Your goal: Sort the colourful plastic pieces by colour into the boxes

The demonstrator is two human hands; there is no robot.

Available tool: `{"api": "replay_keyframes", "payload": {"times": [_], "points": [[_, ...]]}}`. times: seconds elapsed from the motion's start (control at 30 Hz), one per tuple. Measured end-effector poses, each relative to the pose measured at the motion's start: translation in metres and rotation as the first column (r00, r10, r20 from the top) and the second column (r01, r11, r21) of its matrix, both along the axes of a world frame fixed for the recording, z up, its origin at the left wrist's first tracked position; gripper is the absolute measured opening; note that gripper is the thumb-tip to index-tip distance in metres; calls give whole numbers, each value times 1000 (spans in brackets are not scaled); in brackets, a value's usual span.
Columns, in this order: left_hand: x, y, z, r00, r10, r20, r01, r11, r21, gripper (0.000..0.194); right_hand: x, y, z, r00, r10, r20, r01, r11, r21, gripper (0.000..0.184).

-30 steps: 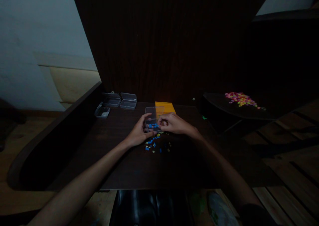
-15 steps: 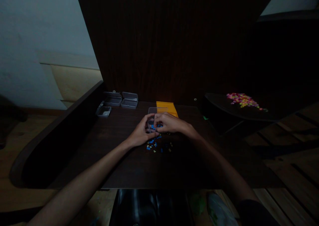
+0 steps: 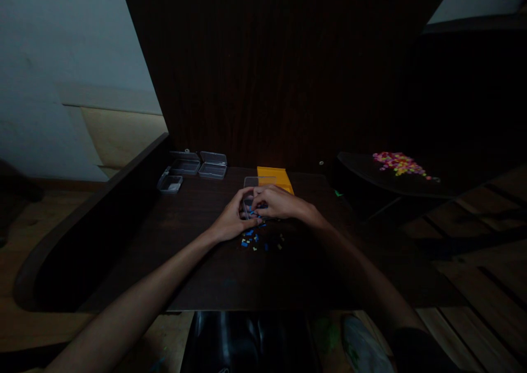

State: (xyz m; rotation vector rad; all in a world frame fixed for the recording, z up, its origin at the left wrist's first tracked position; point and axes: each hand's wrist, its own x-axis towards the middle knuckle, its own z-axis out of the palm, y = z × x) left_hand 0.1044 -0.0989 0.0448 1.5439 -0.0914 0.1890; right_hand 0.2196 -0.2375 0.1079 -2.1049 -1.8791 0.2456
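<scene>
My left hand (image 3: 233,216) is wrapped round the left side of a clear plastic box (image 3: 252,182), whose lid stands up at the back. Over the box, my right hand (image 3: 275,202) has its fingers pinched together close to some small blue pieces. What that pinch holds, if anything, is too small and dark to make out. On the table just in front of both hands lie scattered small blue and pale yellow pieces (image 3: 249,240). Behind the right hand is a bright yellow-orange flat case (image 3: 274,175), partly covered by the hand and the clear box.
Several open clear boxes (image 3: 213,167) stand at the back left of the dark table (image 3: 177,263). A raised dark side panel (image 3: 94,214) bounds the left. On a curved shelf (image 3: 358,170) at the right lies a pile of pink and yellow bits (image 3: 399,163).
My right hand's fingers have shifted slightly to the left over the clear box. The left hand keeps its hold, and the view has moved a little.
</scene>
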Motion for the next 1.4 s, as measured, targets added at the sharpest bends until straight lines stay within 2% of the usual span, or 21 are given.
{"api": "replay_keyframes", "payload": {"times": [0.13, 0.27, 0.4, 0.63, 0.83, 1.17, 1.4], "points": [[0, 1, 0, 1000, -14, -17, 14, 1000, -15, 78, 4, -5, 5, 1000, 11, -4, -11, 1000, -2, 18], [-2, 0, 2, 999, -18, -45, 16, 999, -33, 81, 9, -9, 10, 998, 56, -37, -60, 992, -111, 21], [-3, -2, 5, 998, -24, -63, 21, 999, -42, 81, 11, -8, 8, 996, 44, -72, -57, 980, -191, 21], [-2, 0, 1, 998, -45, -36, 43, 999, -29, 80, 10, -3, -1, 995, 47, -84, -61, 984, -170, 16], [-1, 0, -1, 997, -51, -52, 49, 998, -41, 81, 15, -7, -3, 996, 40, -78, -55, 978, -201, 17], [-2, 1, 3, 995, -52, -81, 45, 996, -78, 83, 11, -9, -7, 997, -16, -73, 14, 1000, -22, 11], [-2, 2, 5, 997, -30, -72, 24, 997, -75, 80, 12, -11, -9, 996, -7, -93, 7, 1000, 5, 10]]}}
